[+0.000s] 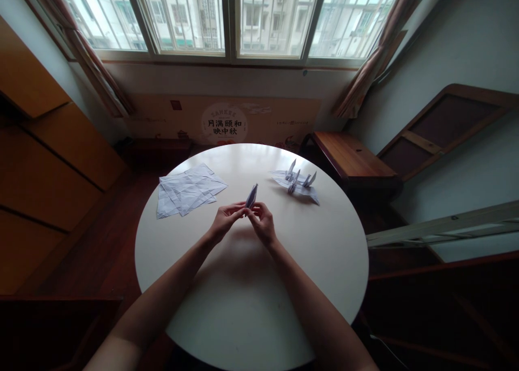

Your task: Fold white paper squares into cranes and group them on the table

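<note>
A narrow piece of folded paper, pointed at its top, stands upright between my two hands above the middle of the table. My left hand pinches its lower end from the left, fingertips pressed together. From the other side my right hand grips the same lower end between thumb and fingers. Several folded paper cranes sit to the right on a sheet of paper. Flat creased paper sheets lie overlapping in a pile to the left.
The round white table bears all the paper. Behind it, a printed board leans under the barred window. A wooden bench stands at the right rear, and orange-brown cabinets line the left.
</note>
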A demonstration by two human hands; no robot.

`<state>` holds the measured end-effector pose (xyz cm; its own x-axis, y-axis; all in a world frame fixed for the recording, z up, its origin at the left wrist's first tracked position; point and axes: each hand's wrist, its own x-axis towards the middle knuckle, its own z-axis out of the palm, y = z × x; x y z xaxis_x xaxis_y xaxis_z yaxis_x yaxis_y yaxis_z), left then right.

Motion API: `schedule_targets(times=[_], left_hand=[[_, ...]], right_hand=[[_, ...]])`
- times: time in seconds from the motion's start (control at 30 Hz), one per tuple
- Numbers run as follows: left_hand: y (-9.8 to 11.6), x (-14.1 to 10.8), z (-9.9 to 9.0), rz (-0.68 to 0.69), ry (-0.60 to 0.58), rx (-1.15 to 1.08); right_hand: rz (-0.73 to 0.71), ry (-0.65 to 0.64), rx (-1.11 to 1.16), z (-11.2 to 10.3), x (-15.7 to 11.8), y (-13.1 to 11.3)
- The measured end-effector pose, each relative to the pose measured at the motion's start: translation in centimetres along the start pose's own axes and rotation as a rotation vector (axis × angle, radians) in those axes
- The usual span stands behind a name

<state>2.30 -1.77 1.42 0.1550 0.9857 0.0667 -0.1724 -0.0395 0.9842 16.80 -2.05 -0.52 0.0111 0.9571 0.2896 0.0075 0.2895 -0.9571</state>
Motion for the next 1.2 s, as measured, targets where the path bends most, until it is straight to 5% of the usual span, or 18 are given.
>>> schedule_targets(times=[0.6, 1.2], left_hand=[[-0.13, 0.45, -0.66, -0.003, 0.142, -0.028], [-0.22, 0.38, -0.6, -0.013, 0.066, 0.046]], right_hand=[[0.054, 0.046, 0.213, 0.07, 0.36, -0.06], [0.082, 0.062, 0.199, -0.23, 0.54, 0.4]])
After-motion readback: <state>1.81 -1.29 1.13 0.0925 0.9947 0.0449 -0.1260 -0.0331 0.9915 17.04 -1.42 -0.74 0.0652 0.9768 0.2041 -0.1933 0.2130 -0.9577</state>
